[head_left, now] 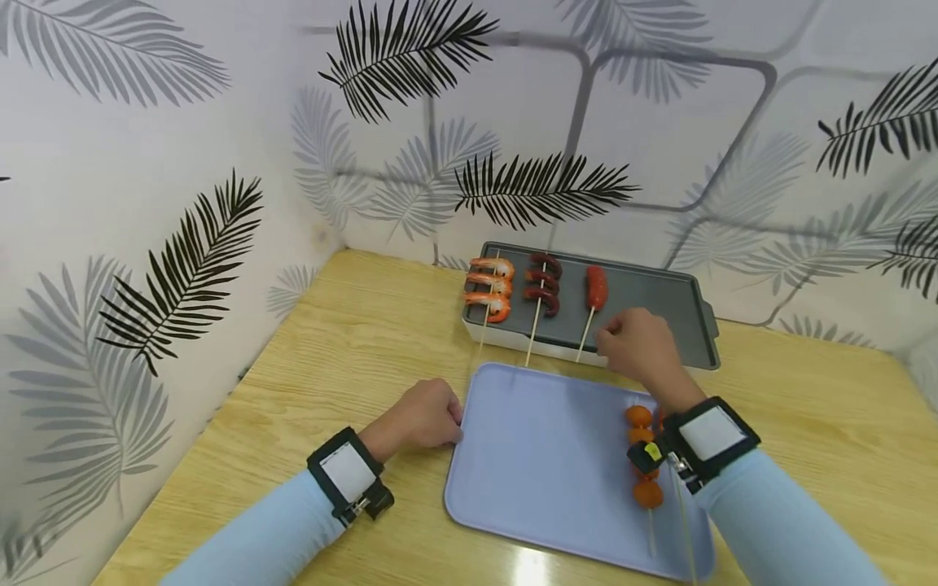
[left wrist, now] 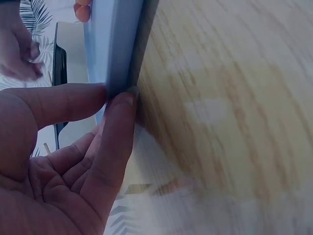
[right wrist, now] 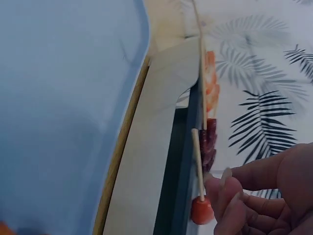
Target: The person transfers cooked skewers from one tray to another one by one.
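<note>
Skewers (head_left: 541,281): 3 on the grill, 2 on the tray

Across the table (head_left: 330,342), the work in hand looks like moving food from the tray (head_left: 542,456), nearer the person, to the grill (head_left: 674,293) just beyond it. The tray lies flat with 2 ball skewers (head_left: 648,493) along its right side, 1 of them mostly hidden beneath the right wrist. On the grill, from left to right, lie the shrimp skewer (head_left: 489,286), the dark skewer (head_left: 542,285) and the sausage skewer (head_left: 597,289), each with its stick reaching over the near edge. The sausage skewer seems to be just placed or being adjusted, so the step looks more than half done. The next move probably calls for drawing the right arm back, pinching a ball skewer by its stick and laying it on the grill's bare right part.

The right sleeve (head_left: 784,521) slants over the tray's right side; the left sleeve (head_left: 256,525) comes in from the lower left, short of the tray. The right hand (head_left: 637,342) hovers at the grill's near edge, just beside the sausage stick. Its fingers are loosely bent, the tips close together with nothing visible between them; whether 1 brushes the stick, I cannot tell. The left hand (head_left: 425,413) pinches the tray's left rim, thumb and forefinger clamped on it, probably to steady it.
</note>
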